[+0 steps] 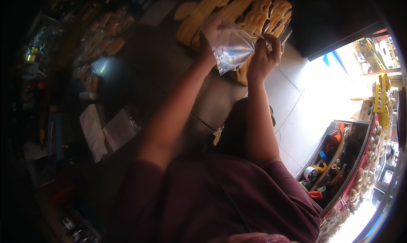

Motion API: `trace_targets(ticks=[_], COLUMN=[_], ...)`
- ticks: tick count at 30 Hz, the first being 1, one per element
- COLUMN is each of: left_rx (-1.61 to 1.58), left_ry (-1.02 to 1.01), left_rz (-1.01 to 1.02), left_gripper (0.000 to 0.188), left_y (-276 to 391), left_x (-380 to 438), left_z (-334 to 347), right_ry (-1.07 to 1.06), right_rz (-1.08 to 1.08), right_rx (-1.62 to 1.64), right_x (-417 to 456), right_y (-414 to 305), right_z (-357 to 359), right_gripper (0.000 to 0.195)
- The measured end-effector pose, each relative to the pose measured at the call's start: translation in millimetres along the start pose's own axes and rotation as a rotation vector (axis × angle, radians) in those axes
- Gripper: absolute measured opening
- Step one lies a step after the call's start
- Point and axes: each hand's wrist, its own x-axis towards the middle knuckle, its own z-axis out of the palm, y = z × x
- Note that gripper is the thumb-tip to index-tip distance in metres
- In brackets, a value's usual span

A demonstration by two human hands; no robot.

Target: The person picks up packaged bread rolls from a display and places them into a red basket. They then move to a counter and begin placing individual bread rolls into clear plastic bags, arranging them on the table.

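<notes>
A clear plastic bag [233,52] is stretched between my two hands, with its sealed-looking straight edge hanging toward me. My right hand [265,54] pinches the bag's gathered side between thumb and fingers. At the bag's upper left, my left hand [213,28] holds it; the film overlaps the fingers, and I cannot tell whether they are inside or behind it. Just beyond both hands lie several golden bread loaves [219,3] in joined rows, some showing a dark filling [266,25]. The bag seems to have nothing in it.
Wrapped breads [111,47] lie in shadow at the left, near flat stacks of plastic bags [120,130]. A divided tool drawer [334,160] stands at my lower right, beside hanging packets [359,182]. Pale floor tiles [287,93] are brightly lit at the right.
</notes>
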Motion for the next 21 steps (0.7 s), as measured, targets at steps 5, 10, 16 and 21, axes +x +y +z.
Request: trace_targets(ticks=[5, 10, 16, 21], left_rx=[-0.11, -0.12, -0.462, -0.47], left_ry=[0.069, 0.038, -0.068, -0.203], left_rz=[-0.187, -0.352, -0.488, -0.7], left_gripper=[0.016, 0.021, 0.02, 0.019], left_y=[6.6, -58.7, -52.4, -34.8], left_x=[-0.2, 0.9, 2.4, 8.5], left_z=[19.2, 37.7, 13.7, 1.5], right_ry=[-0.056, -0.148, -0.257, -0.283], right_rz=[0.406, 0.546, 0.451, 0.521], right_rx=[0.351, 0.178, 0.237, 0.253], right_x=[8.3, 6.8, 6.9, 4.7], right_y=[13.4, 12.8, 42.7, 33.4], right_z=[-5.7, -0.2, 4.0, 2.5], right_gripper=[0.005, 0.01, 0.01, 0.01])
